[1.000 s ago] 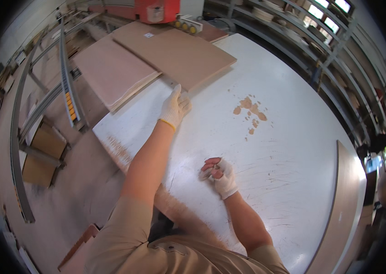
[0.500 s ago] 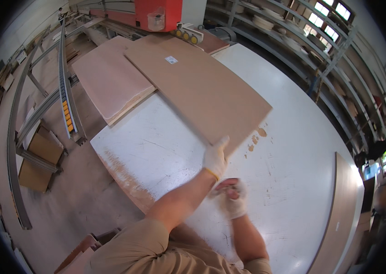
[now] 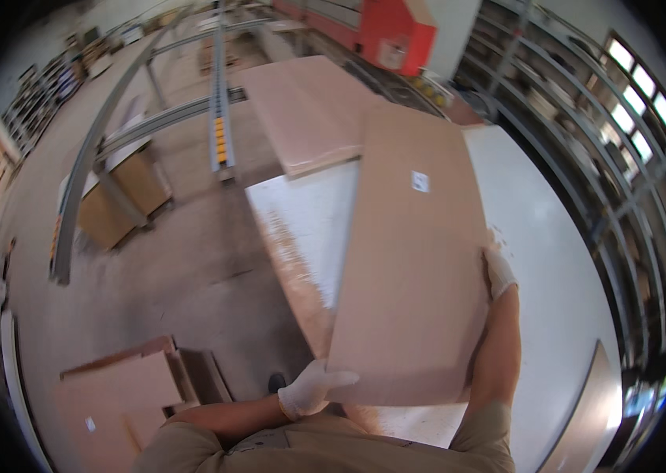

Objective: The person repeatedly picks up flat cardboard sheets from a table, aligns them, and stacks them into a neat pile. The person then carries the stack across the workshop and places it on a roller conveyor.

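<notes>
A long brown wood panel with a small white label lies lengthwise before me, its near end close to my body. My gloved left hand grips the near left corner, thumb on top and fingers out of sight beneath. My gloved right hand holds the right edge farther up, its fingertips partly hidden by the panel. Under and beside the panel is the white worktable, scratched and worn to brown along its left edge.
Another pinkish-brown panel lies at the table's far left. A red machine stands beyond. Metal rails run at left over the floor. Stacked panels sit lower left, shelving lines the right, and a narrow board leans at lower right.
The panel has been drawn toward me and turned lengthwise. My right hand, earlier off the panel, now holds its right edge; my left hand has moved to the near left corner. The view has swung left.
</notes>
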`<action>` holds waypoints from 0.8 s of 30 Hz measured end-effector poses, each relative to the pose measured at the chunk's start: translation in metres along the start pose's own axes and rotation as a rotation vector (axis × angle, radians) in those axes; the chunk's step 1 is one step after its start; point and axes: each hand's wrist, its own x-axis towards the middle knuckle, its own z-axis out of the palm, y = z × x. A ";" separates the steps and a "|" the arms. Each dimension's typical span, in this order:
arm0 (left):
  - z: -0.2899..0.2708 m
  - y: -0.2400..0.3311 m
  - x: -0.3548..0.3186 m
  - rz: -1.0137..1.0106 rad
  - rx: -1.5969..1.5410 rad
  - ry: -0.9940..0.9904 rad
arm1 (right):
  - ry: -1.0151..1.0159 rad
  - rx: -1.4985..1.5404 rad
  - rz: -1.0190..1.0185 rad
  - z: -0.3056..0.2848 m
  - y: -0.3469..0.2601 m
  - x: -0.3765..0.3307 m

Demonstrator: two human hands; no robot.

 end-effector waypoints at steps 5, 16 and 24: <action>-0.029 -0.024 -0.068 0.101 0.375 0.067 | 0.128 -0.303 -0.140 0.015 0.041 -0.048; -0.079 -0.108 -0.241 0.452 0.369 0.280 | -0.049 -0.138 -0.354 0.153 -0.046 -0.238; -0.073 -0.217 -0.341 0.751 0.051 0.637 | -0.584 -0.146 -0.863 0.356 -0.071 -0.339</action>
